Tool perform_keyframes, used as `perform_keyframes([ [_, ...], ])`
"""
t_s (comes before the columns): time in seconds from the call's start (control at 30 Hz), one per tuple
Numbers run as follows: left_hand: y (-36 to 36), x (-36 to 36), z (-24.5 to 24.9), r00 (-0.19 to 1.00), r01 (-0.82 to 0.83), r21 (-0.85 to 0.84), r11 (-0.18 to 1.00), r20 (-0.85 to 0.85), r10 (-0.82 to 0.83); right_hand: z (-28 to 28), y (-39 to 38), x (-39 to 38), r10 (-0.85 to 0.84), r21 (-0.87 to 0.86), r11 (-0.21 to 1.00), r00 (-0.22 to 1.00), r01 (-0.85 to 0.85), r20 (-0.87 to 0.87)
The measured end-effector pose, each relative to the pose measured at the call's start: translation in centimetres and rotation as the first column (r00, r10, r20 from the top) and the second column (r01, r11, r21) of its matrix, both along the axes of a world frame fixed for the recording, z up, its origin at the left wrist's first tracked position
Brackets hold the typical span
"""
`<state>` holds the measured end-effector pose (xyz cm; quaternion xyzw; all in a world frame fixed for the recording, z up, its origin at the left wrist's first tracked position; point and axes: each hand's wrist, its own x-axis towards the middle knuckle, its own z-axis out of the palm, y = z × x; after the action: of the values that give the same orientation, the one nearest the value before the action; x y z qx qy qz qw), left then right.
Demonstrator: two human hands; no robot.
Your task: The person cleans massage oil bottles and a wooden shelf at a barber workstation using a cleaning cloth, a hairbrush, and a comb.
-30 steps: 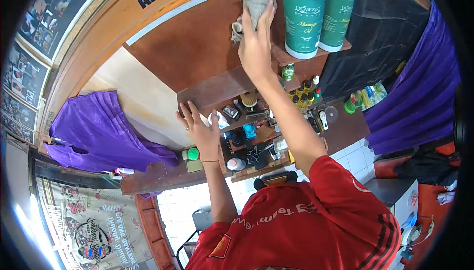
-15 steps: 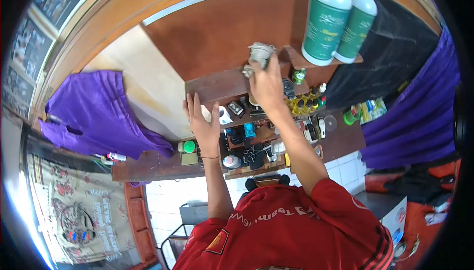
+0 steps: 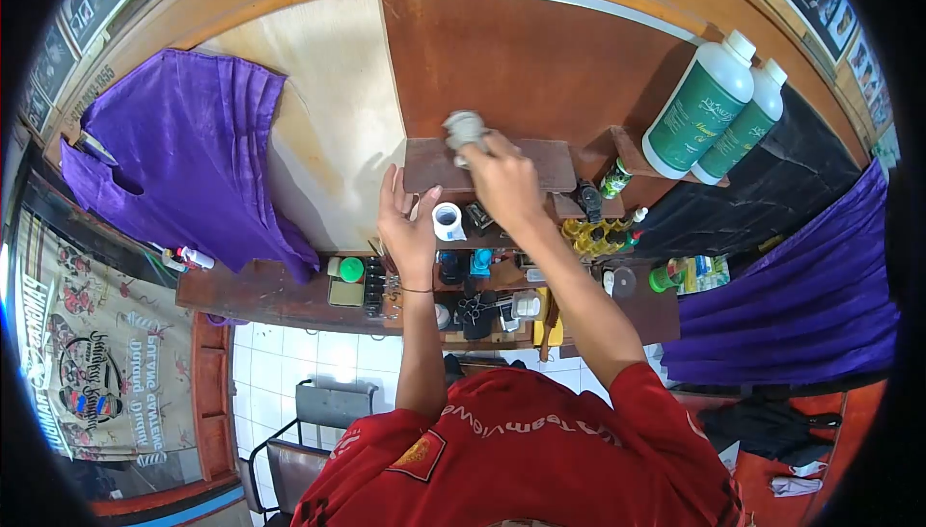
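Observation:
My right hand (image 3: 503, 178) grips a crumpled grey cloth (image 3: 466, 134), which lies against the upper brown shelf (image 3: 540, 162) near its left part. My left hand (image 3: 409, 228) is at the left end of that shelf, fingers apart and pointing up, holding nothing. Just right of it stands a white roll (image 3: 447, 219) with a dark hole. A small green can (image 3: 615, 179) is near the shelf's right end, beside a dark round item (image 3: 589, 199).
Two large green-labelled bottles (image 3: 702, 103) stand on a raised ledge at the right. Yellow bottles (image 3: 595, 237), a green-lidded jar (image 3: 351, 270) and black tools (image 3: 475, 315) crowd the lower shelves. Purple cloths hang at the left (image 3: 183, 151) and right (image 3: 801, 296).
The view has shifted. My right hand has moved the cloth left and down onto the shelf, closer to my left hand. My left hand has dropped slightly to the shelf's left end.

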<state>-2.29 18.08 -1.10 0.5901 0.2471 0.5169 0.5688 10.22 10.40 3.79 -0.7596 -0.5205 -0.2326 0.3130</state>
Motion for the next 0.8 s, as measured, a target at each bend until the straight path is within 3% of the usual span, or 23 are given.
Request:
perform_keyframes([
  [0.13, 0.4, -0.9, 0.5, 0.99, 0.101, -0.127, 0.987, 0.107, -0.088, -0.1, 5.3, -2.4, 0.285, 0.114, 0.953, 0.958, -0.279, -0.031],
  [0.2, 0.5, -1.6, 0.4, 0.929, 0.264, -0.299, 0.917, 0.334, -0.159, -0.5, 7.9, -3.4, 0.365, 0.132, 0.922, 0.931, -0.363, 0.008],
  [0.27, 1.0, -2.3, 0.4, 0.882, 0.36, -0.454, 0.815, 0.451, -0.138, -0.9, 9.1, -4.8, 0.329, -0.007, 0.944, 0.943, -0.329, 0.053],
  [0.3, 1.1, -2.7, 0.6, 0.883, 0.366, -0.449, 0.815, 0.445, -0.151, -1.2, 9.5, -5.4, 0.219, 0.026, 0.973, 0.953, -0.229, 0.208],
  [0.37, 1.1, -3.6, 0.9, 0.794, 0.506, -0.502, 0.701, 0.588, -0.152, -1.8, 9.2, -5.7, 0.251, -0.051, 0.968, 0.947, -0.245, 0.202],
  [0.4, 1.3, -3.7, 0.7, 0.852, 0.458, -0.545, 0.702, 0.495, -0.172, -2.3, 8.9, -6.0, 0.298, -0.139, 0.951, 0.934, -0.275, 0.195],
  [0.43, 1.3, -3.8, 0.5, 0.855, 0.455, -0.554, 0.697, 0.49, -0.169, -2.4, 8.2, -6.4, 0.299, -0.142, 0.952, 0.926, -0.272, 0.228],
  [0.5, 1.3, -3.8, 0.3, 0.932, 0.319, -0.519, 0.793, 0.323, -0.163, -2.3, 7.1, -6.6, 0.351, -0.12, 0.935, 0.914, -0.333, 0.203],
  [0.57, 0.9, -4.4, 0.4, 0.945, 0.254, -0.477, 0.841, 0.307, -0.111, -1.5, 5.5, -6.7, 0.394, -0.09, 0.919, 0.901, -0.384, 0.181],
  [0.63, 0.5, -4.6, 1.1, 0.95, 0.157, -0.412, 0.897, 0.313, -0.022, -0.3, 3.0, -6.7, 0.452, 0.215, 0.863, 0.888, -0.458, 0.079],
  [0.7, 0.2, -4.9, 2.2, 0.996, -0.011, -0.256, 0.967, 0.084, 0.034, 0.0, -0.7, -4.3, 0.343, 0.422, 0.847, 0.939, -0.323, 0.03],
  [0.73, -0.1, -4.9, 2.8, 0.997, -0.038, -0.198, 0.979, 0.064, 0.052, 1.6, -3.6, -3.6, 0.057, 0.451, 0.891, 0.998, -0.056, 0.012],
  [0.77, -0.4, -4.2, 2.5, 0.997, -0.056, -0.03, 0.998, -0.064, 0.054, 1.3, -7.6, 0.0, -0.014, 0.508, 0.837, 0.935, 0.204, -0.354],
  [0.8, -0.3, -3.4, 2.4, 0.98, -0.043, 0.143, 0.989, -0.186, 0.07, -1.3, -8.4, 3.4, -0.044, 0.579, 0.749, 0.896, 0.322, -0.442],
])
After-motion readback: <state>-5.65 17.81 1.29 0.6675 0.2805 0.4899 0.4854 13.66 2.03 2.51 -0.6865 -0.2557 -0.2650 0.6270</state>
